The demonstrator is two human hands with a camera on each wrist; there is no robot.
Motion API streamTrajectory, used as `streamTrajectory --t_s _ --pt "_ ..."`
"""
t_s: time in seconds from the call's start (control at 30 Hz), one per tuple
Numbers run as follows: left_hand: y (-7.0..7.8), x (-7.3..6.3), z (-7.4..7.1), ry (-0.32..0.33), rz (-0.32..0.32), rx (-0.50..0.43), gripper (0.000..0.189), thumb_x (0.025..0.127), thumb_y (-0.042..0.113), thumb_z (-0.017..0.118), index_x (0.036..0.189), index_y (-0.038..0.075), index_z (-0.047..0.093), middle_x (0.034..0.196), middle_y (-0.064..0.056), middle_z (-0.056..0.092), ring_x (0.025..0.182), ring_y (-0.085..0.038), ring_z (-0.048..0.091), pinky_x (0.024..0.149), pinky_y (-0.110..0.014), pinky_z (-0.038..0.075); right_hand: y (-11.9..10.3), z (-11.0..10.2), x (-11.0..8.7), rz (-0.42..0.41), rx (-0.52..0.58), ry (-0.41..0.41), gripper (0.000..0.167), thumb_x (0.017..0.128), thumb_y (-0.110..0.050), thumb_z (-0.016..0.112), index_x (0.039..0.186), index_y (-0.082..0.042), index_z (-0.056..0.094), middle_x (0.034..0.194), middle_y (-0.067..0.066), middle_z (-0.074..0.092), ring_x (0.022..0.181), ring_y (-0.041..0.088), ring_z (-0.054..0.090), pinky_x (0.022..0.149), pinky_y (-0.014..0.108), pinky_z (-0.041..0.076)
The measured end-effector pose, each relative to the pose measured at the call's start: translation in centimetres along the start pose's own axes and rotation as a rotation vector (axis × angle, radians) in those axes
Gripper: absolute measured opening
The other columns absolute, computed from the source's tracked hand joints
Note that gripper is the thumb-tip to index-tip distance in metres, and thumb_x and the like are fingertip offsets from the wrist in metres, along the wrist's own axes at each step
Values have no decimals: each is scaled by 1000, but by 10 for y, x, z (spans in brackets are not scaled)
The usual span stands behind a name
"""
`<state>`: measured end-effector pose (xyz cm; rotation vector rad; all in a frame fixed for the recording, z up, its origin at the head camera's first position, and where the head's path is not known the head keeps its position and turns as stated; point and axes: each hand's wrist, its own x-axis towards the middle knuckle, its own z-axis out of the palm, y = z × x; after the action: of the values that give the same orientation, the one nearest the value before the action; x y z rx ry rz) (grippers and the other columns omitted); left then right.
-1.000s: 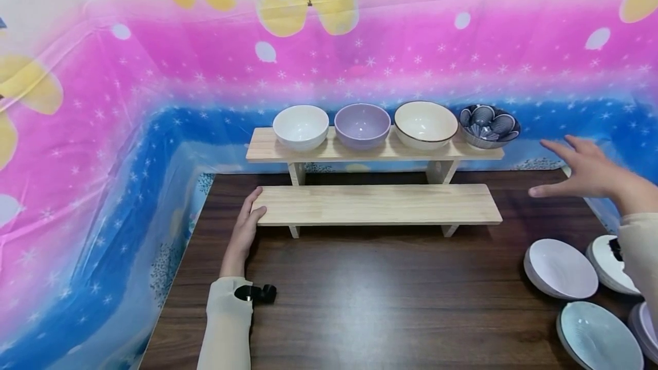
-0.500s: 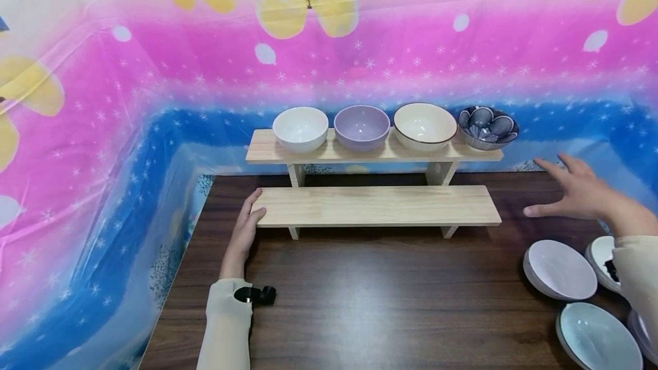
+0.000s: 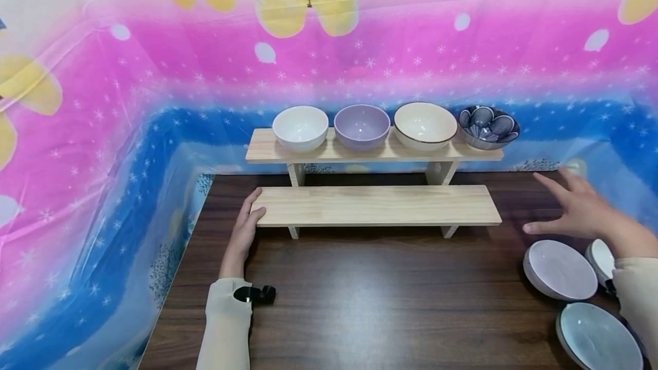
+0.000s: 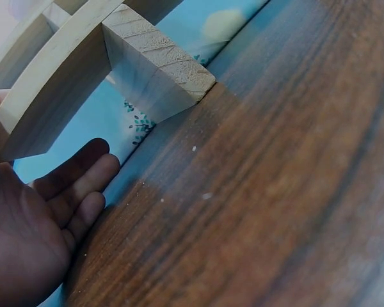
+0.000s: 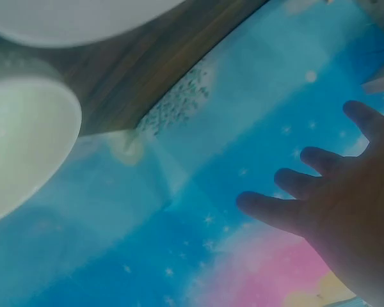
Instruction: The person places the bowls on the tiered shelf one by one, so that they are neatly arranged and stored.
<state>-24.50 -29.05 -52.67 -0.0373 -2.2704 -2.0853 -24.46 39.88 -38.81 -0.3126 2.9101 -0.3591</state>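
My left hand [image 3: 244,227] grips the left end of the lower board of a two-tier wooden shelf [image 3: 375,205], thumb on top. In the left wrist view, the other fingers [image 4: 89,179] extend below the board. Over the table's right side, my right hand [image 3: 581,205] hangs with fingers spread, holding nothing. Just below it in the head view is a pale lilac bowl [image 3: 560,270], with a white bowl [image 3: 600,258] partly hidden by the right sleeve. Nearer the front edge stands a pale blue-green bowl [image 3: 598,336].
Along the upper board stand a white bowl [image 3: 300,128], a purple bowl [image 3: 362,127], a cream bowl with a dark rim [image 3: 425,126] and a dark patterned bowl [image 3: 488,143] holding spoons. A printed cloth [image 3: 360,61] hangs behind the brown wooden table [image 3: 349,296].
My right hand has moved down in the head view, from beside the upper board toward the bowls on the right, fingers still spread. The left hand has stayed on the shelf.
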Motion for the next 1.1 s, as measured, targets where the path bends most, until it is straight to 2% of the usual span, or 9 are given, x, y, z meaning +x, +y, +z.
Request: streamTrajectory --t_s 0.23,0.53,0.87,1.1 --pt "0 -1 0 6 14 13 59 112 17 45 168 9 28 175 -10 19 160 -33 13 125 -58 11 -12 7 -6 -46 -25 13 130 77 -54 91 170 -10 13 163 45 0 142 75 7 103 86 16" --pt "-1 -3 0 9 9 7 57 112 16 46 167 9 30 175 -12 18 160 -34 12 124 -59 10 -4 25 -17 -61 -4 18 131 74 -52 93 169 -6 15 159 51 5 139 78 9 104 86 13" --pt "0 -3 -1 7 3 15 59 112 18 45 168 10 28 175 -10 17 161 -33 11 125 -59 10 -5 35 -23 6 47 -63 129 79 -53 90 169 -8 10 164 45 -5 143 74 0 97 89 20" --pt "0 -1 0 6 -2 28 58 112 19 46 168 12 30 175 -8 19 161 -31 12 125 -58 11 1 44 -28 30 87 -94 129 80 -50 90 169 -5 9 160 49 0 138 78 7 96 89 21"
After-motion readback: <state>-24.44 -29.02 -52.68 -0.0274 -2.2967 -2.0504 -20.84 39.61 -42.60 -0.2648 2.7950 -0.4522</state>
